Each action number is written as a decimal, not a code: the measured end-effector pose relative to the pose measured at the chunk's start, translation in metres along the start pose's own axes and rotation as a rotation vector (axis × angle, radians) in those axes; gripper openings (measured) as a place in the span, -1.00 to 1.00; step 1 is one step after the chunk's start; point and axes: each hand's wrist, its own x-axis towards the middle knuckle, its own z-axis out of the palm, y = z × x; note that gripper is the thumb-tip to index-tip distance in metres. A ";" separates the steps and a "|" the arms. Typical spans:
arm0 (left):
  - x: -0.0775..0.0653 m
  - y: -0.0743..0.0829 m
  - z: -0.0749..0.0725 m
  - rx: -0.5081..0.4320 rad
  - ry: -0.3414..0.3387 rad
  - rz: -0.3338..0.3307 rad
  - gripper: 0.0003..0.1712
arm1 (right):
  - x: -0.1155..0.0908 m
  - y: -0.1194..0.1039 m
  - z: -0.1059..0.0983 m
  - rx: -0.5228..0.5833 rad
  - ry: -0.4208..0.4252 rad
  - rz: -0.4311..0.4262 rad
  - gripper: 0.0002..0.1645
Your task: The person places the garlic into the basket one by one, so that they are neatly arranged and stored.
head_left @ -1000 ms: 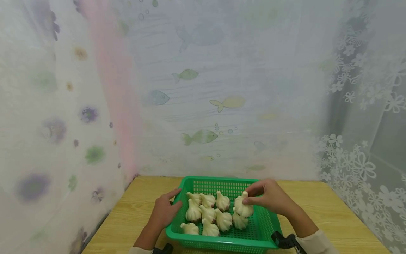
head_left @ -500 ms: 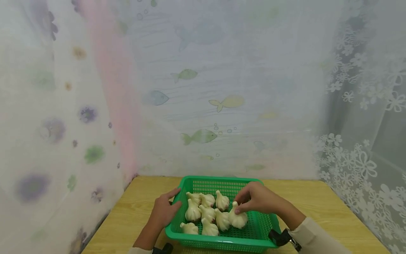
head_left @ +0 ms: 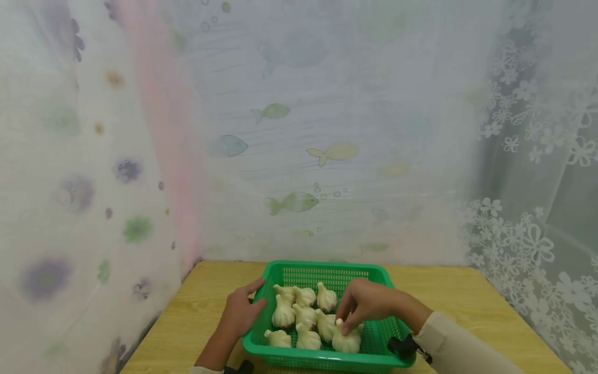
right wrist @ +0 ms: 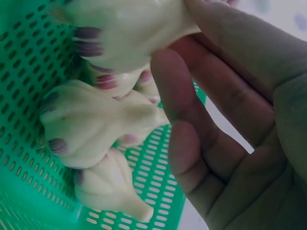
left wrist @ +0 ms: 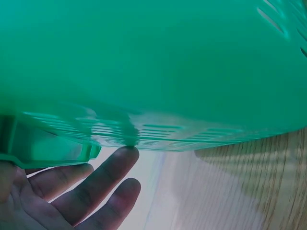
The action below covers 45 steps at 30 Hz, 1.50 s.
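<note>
My right hand (head_left: 369, 301) pinches a garlic bulb (head_left: 346, 340) by its neck, low over the front right part of the green basket (head_left: 322, 355). In the right wrist view the same garlic bulb (right wrist: 124, 36) hangs with its root end to the left, purple streaks on its skin. Several other cream-white garlic bulbs (head_left: 284, 314) lie inside the basket, to the left of the right hand. The left hand (head_left: 240, 310) rests at the basket's left rim. Its fingers (left wrist: 98, 184), nearly straight, lie along the outer wall in the left wrist view.
Beneath the basket is a light wood-grain table (head_left: 448, 306). A pale curtain (head_left: 327, 228) printed with fish hangs right behind it. Patterned sheets flank the table, one with white flowers (head_left: 532, 244) on the right. The basket's walls stand up around the bulbs.
The right hand has carried the garlic bulb left, down and toward the front rim, in front of the other bulbs on that side. My left hand keeps its place at the basket.
</note>
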 end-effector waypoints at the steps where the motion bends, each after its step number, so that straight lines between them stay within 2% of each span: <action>1: 0.000 0.000 0.000 0.000 -0.003 0.002 -0.39 | 0.001 0.000 0.001 0.006 -0.015 0.005 -0.78; 9: -0.002 0.002 -0.001 0.000 0.001 -0.006 -0.39 | 0.014 -0.001 0.007 -0.060 -0.106 -0.013 -0.78; 17: -0.002 -0.001 -0.002 0.009 0.018 0.001 -0.39 | 0.023 -0.009 0.011 -0.186 -0.142 0.050 -0.84; 25: -0.004 -0.001 -0.002 0.016 0.019 -0.004 -0.38 | 0.025 -0.008 0.015 -0.189 -0.136 0.105 -0.84; 31: -0.002 0.001 -0.003 0.010 0.016 -0.006 -0.38 | 0.026 -0.008 0.014 -0.185 -0.144 0.104 -0.83; 38: -0.004 -0.002 -0.005 0.010 0.000 -0.004 -0.38 | 0.027 -0.011 0.016 -0.139 -0.165 0.136 -0.72; 42: -0.003 -0.002 -0.005 0.007 0.009 -0.003 -0.38 | 0.026 -0.014 0.013 -0.121 -0.187 0.125 -0.67; 45: -0.002 -0.001 -0.006 0.003 0.012 -0.001 -0.38 | 0.022 -0.016 0.008 -0.089 -0.172 0.102 -0.67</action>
